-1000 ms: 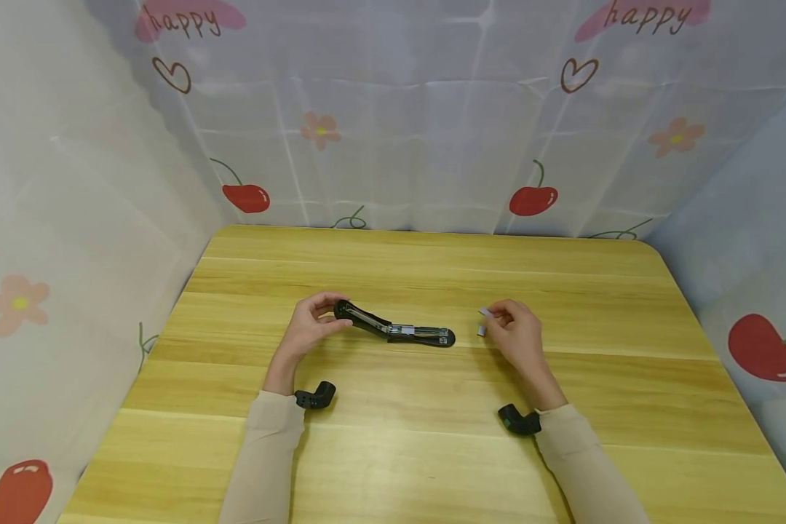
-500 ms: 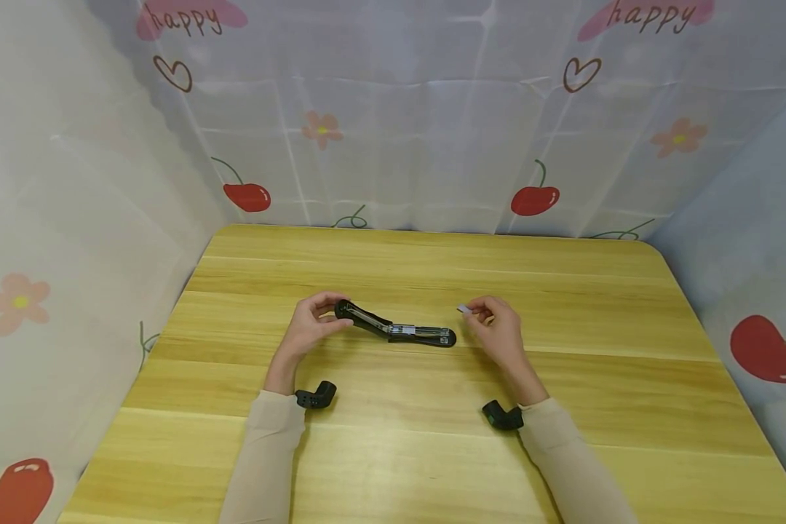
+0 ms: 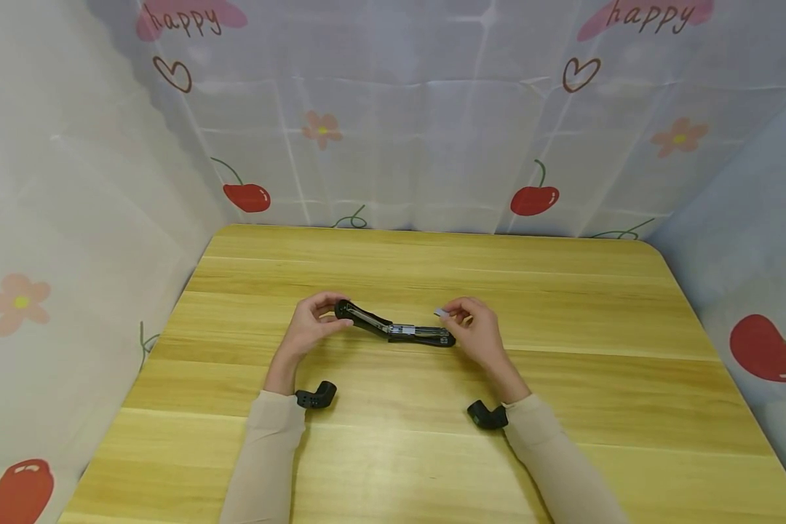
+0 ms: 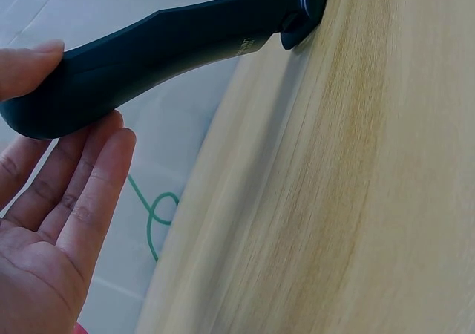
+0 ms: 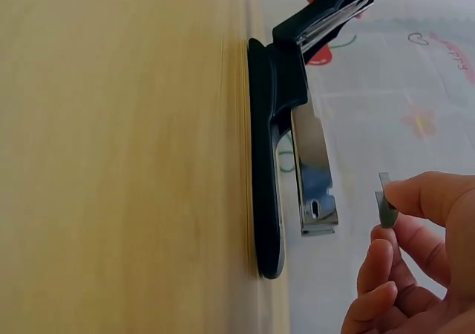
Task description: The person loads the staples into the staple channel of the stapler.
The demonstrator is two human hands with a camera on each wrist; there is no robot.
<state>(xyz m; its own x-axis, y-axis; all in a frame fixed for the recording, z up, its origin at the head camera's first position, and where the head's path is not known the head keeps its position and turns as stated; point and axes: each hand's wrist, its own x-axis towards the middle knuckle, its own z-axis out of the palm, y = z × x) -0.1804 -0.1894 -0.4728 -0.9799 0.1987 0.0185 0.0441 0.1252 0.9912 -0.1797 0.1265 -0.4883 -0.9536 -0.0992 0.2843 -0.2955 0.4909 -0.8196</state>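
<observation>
A black stapler (image 3: 370, 321) lies across the table with its top arm swung back and its metal magazine (image 5: 315, 167) exposed. My left hand (image 3: 309, 325) pinches the raised end of that top arm between thumb and fingers, as the left wrist view shows on the black handle (image 4: 148, 63). My right hand (image 3: 477, 333) pinches a short strip of staples (image 5: 386, 206) between thumb and fingertips. In the right wrist view the strip is held apart from the front end of the magazine. A pale block, likely staples, shows in the magazine's middle in the head view.
The wooden table (image 3: 393, 451) runs back to a white printed curtain (image 3: 406, 145) with cherries and flowers. Curtain cloth hangs at both sides too. A black camera (image 3: 317, 395) sits on the left wrist and another camera (image 3: 487, 415) on the right.
My right hand has moved left with the staples, from right of the stapler to its front end. My left hand and the stapler have stayed in place.
</observation>
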